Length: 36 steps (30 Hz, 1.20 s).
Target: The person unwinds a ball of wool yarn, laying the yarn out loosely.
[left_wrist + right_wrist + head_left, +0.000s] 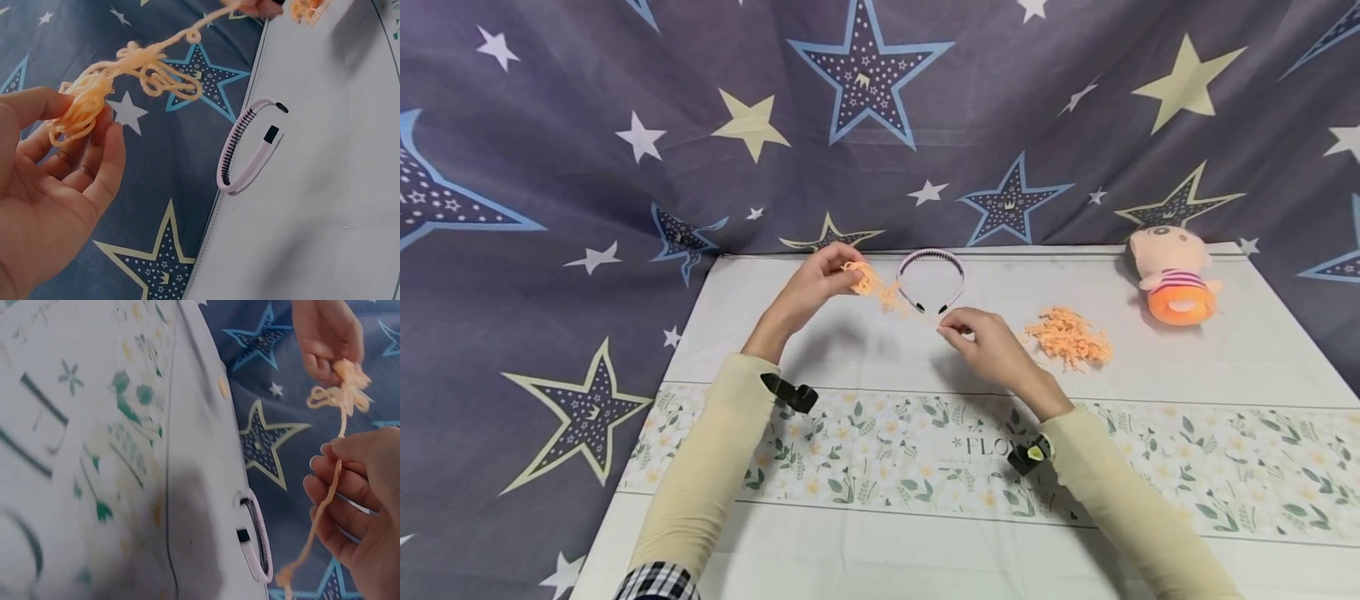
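My left hand pinches a looped bundle of orange yarn between thumb and fingers, above the far part of the table. From that bundle a single strand stretches across to my right hand, whose thumb and forefinger pinch it. In the right wrist view the strand runs on past the fingers and hangs down. A loose pile of orange yarn lies on the table to the right of my right hand. Behind and between the hands lies a pale pink headband with dark inner teeth.
A plush doll with a striped top and orange bottom sits at the table's far right. The white tablecloth has a floral band across it. A dark star-patterned curtain hangs behind and at the left.
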{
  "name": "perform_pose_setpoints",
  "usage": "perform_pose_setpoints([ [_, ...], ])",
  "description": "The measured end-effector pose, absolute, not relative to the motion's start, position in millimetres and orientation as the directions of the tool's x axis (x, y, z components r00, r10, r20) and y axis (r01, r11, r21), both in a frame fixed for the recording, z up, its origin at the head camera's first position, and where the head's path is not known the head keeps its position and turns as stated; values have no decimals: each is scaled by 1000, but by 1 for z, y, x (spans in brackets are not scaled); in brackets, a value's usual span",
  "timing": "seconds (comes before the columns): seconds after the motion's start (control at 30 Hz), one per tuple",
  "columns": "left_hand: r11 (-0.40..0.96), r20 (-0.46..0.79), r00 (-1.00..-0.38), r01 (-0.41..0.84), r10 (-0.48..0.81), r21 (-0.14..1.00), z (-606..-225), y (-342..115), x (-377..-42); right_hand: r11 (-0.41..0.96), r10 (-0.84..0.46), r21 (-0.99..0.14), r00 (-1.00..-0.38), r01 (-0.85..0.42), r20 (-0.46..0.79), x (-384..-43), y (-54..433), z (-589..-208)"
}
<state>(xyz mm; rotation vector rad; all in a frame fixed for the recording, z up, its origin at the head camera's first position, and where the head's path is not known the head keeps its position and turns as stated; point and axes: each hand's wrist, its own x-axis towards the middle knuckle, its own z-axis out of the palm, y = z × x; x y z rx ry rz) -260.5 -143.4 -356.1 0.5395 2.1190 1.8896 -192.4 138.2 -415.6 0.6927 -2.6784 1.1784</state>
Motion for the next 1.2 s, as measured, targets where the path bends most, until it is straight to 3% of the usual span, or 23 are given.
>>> perform_pose_setpoints([
  [0.33, 27, 101, -937, 116, 334, 993, -360, -150, -262, 639, -144, -649, -893, -414, 427, -184, 202, -412],
  [0.63, 25, 106, -936, 122, 336, 992, -361, -153, -263, 665, 48, -684, -896, -302, 441, -177, 251, -406],
  [0.9, 6, 101, -941, 109, 324, 994, -362, -157, -264, 712, 201, -688, -900, -137, 387, -164, 289, -407],
  [1.2, 33, 91, -950, 105, 299, 994, -364, -160, -265, 683, 422, -725, -858, 88, 293, -154, 324, -407],
])
